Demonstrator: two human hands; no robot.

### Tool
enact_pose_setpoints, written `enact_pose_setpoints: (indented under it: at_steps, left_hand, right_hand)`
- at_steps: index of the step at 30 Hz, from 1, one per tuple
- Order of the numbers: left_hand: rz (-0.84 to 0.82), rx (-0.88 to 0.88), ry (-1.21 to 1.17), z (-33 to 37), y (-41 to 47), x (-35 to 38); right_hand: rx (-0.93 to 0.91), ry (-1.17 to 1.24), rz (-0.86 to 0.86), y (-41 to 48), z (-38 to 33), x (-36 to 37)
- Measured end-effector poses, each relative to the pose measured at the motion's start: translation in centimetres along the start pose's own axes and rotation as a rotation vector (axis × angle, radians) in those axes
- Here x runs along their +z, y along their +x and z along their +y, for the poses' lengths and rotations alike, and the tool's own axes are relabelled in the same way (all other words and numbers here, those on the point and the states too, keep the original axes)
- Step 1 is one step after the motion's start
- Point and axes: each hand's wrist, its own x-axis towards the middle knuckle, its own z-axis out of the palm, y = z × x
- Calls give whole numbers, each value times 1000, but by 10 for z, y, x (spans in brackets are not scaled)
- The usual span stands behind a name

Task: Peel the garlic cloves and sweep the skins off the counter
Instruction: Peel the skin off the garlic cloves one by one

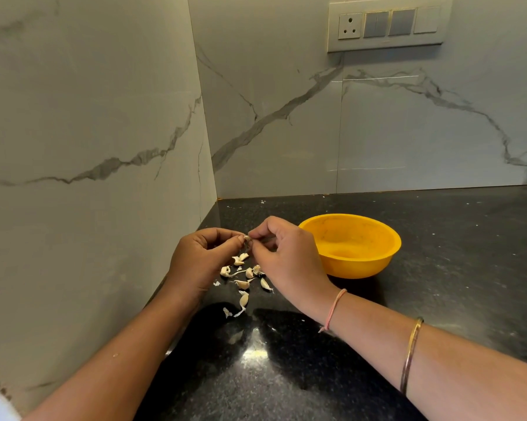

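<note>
A small garlic clove [247,237] is held above the counter between both hands. My left hand [200,259] pinches it from the left, and my right hand [286,256] pinches it from the right with thumb and forefinger. Under the hands, several garlic cloves and papery skins [244,284] lie scattered on the black granite counter [438,293]. A loose skin flake [227,312] lies nearest to me.
A yellow plastic bowl [351,244], which looks empty, stands on the counter just right of my right hand. Marble-patterned walls meet in a corner [216,197] behind the hands. A switch and socket panel [388,24] is mounted high on the back wall.
</note>
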Motion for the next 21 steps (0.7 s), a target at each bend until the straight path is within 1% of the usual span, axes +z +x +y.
enact_pose_setpoints:
  at_steps: [11,16,21]
  left_hand:
    - [-3,-75,-83,-1,1,3]
    - [1,-91,-96,-3,2,3]
    - [-11,-103,-107,-4,2,4]
  right_hand:
    - [-38,-51,-9,-1,1,1]
    - [-38,-17,-25,-2,0,2]
    - [6,89,-34,-1,2,4]
